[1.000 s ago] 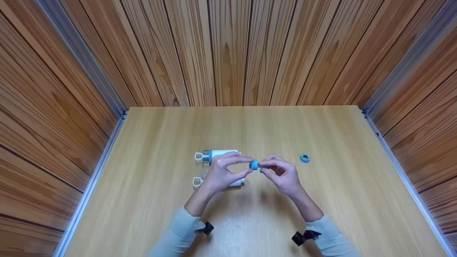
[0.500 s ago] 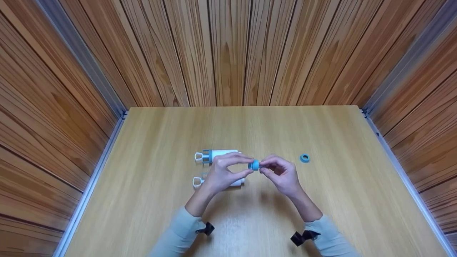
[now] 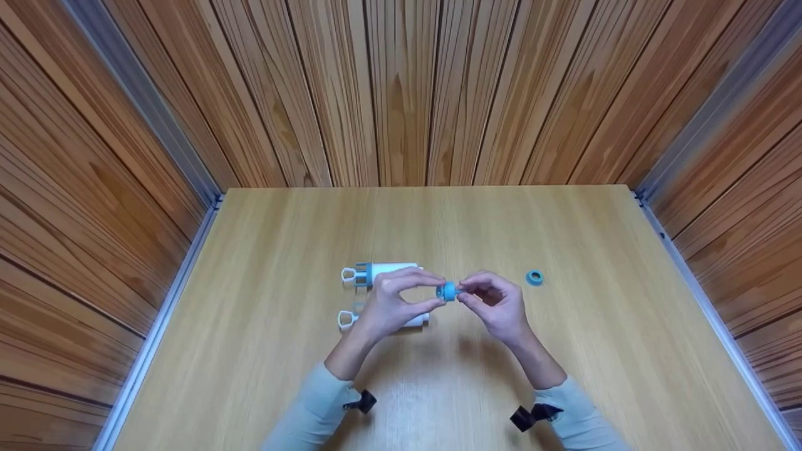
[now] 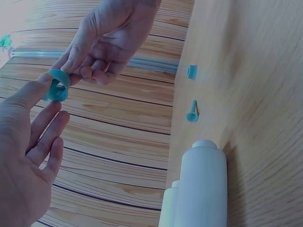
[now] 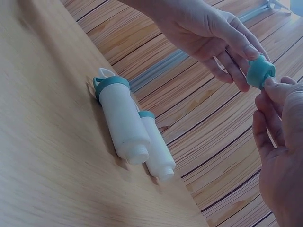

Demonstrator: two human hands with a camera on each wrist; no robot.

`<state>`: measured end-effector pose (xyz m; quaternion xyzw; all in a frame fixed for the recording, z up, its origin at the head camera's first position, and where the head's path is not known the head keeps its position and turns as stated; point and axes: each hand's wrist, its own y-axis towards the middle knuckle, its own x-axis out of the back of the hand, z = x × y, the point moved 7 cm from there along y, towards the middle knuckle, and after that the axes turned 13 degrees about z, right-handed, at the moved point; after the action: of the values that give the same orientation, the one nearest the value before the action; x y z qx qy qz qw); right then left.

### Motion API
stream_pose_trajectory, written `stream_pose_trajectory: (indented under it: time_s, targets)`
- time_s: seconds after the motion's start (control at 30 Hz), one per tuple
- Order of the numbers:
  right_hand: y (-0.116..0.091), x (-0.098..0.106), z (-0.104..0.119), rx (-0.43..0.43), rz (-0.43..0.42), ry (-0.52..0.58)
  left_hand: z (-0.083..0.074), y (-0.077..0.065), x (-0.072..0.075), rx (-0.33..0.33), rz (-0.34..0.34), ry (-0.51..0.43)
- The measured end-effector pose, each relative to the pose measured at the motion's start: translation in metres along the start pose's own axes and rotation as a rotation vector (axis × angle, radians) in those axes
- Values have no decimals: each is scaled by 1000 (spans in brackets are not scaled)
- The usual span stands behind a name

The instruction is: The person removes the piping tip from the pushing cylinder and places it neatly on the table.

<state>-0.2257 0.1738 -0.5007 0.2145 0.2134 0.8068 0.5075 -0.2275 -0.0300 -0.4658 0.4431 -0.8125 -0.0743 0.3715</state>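
Between my hands, held above the table, is a teal cap (image 3: 447, 291) with a hollow open side, seen clearly in the left wrist view. The left hand (image 3: 396, 302) pinches the cap's rim between thumb and fingers. Opposite it, the right hand (image 3: 500, 308) pinches a narrow stem at the cap's other end, mostly hidden by the fingertips. Two white bottles (image 5: 124, 120) with teal collars and white loop handles lie side by side on the table. In the head view the left hand partly covers them.
A loose teal ring (image 3: 534, 277) lies on the wooden table (image 3: 601, 351), right of the hands. The left wrist view also shows a small teal funnel-shaped piece (image 4: 192, 115) near it. Wood-panelled walls (image 3: 401, 94) enclose the back and sides.
The teal cap has turned a little between the fingers, so more of its hollow side shows in the head view. Both hands stay almost in place; the bottles and ring are unmoved.
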Motion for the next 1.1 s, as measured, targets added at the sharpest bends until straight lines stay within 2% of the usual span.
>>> stream_pose_trajectory:
  time_s: [0.3, 0.57, 1.1]
  targets:
    - [0, 0, -1, 4, 6, -10, 0, 1, 0, 20, 9, 4]
    - [2, -3, -1, 33, 89, 48, -3, 2, 2, 22, -4, -12]
    - [2, -8, 1, 33, 126, 39, -5, 2, -5, 0, 13, -5]
